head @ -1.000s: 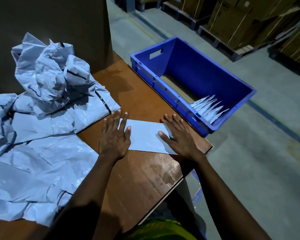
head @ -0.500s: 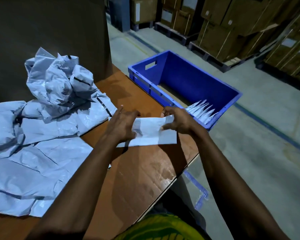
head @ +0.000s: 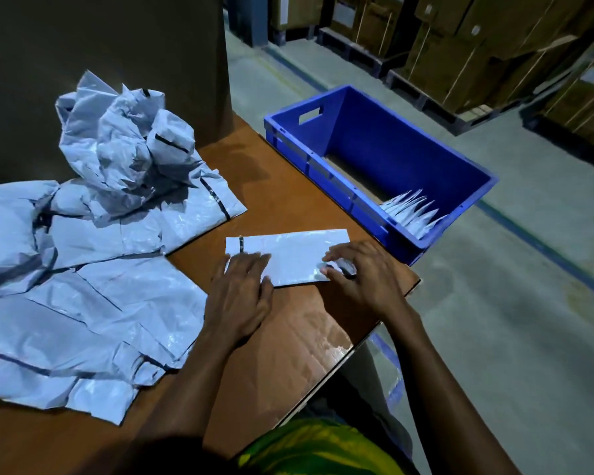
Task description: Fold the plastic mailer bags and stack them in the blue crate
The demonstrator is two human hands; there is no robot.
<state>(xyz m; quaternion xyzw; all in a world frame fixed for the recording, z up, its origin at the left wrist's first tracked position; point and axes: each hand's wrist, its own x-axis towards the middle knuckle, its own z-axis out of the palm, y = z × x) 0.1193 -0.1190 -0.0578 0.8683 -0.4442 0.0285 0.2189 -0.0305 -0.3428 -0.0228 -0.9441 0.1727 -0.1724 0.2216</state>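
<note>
1. Lowered since half a second ago, the folded white plastic mailer bag [head: 290,250] no longer hangs between raised hands; it lies flat as a long strip
2. left hand [head: 242,296] presses the strip's near left part with straight fingers; right hand [head: 360,279] has its fingers curled, pinching the crumpled near right corner
3. the strip rests on the brown wooden table [head: 288,337], under both sets of fingertips and reaching past them to the far side
4. just beyond the table's right edge stands the blue plastic crate [head: 408,145]; a short row of folded mailers [head: 412,210] stands on edge at its near end only
5. at the left a heap of loose grey plastic mailers [head: 83,286] waits; by this showing the task looks early, with this bag probably needing another fold and most bags still to do
</note>
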